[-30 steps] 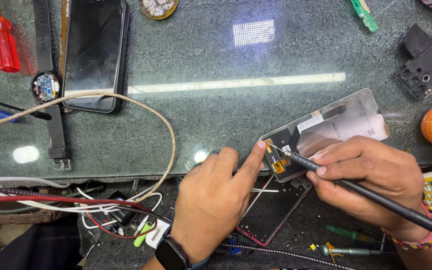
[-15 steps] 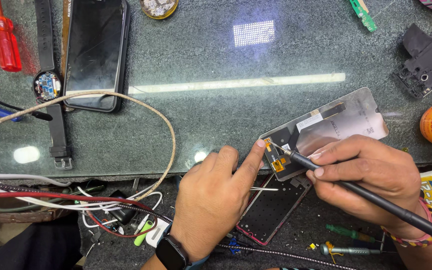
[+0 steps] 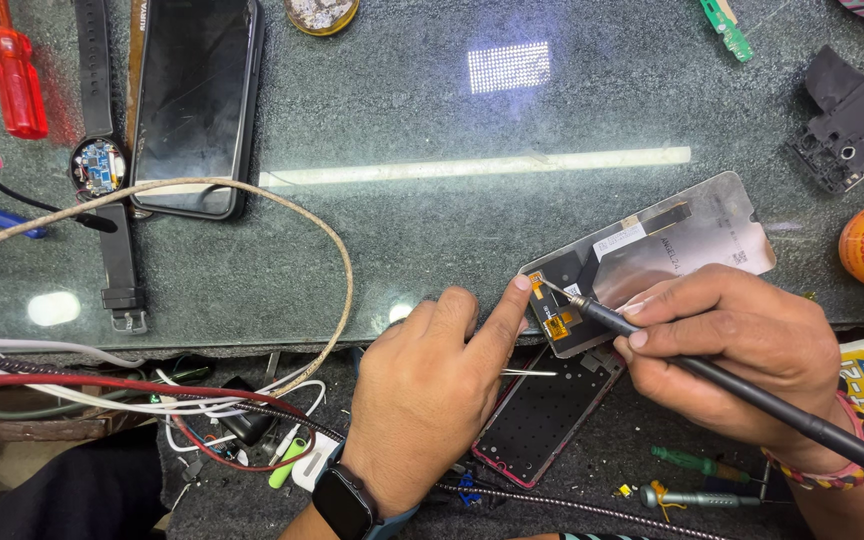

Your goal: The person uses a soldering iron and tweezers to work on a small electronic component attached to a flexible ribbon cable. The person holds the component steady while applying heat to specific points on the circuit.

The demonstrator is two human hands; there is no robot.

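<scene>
Right hand (image 3: 742,345) pinches a thin black soldering iron (image 3: 712,375), fingers closed round its shaft, tip on the orange flex of a grey rectangular phone display panel (image 3: 672,245) lying w/ its back up at the glass bench edge. Left hand (image 3: 427,395): index finger out, pressing the panel's corner, other fingers curled. Round brass tin (image 3: 320,14) at top holds greyish residue.

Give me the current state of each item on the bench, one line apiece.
Left hand: index fingertip pressing the screen panel's corner.
Right hand: gripping the soldering iron like a pen.
Soldering iron: tip on the panel's orange flex connector.
Screen panel: lying back side up, half over the bench edge.
Phone frame: open, empty, below the panel.
Black phone: screen dark, lying flat.
Watch: back removed, insides exposed.
Red screwdriver: lying unused.
</scene>
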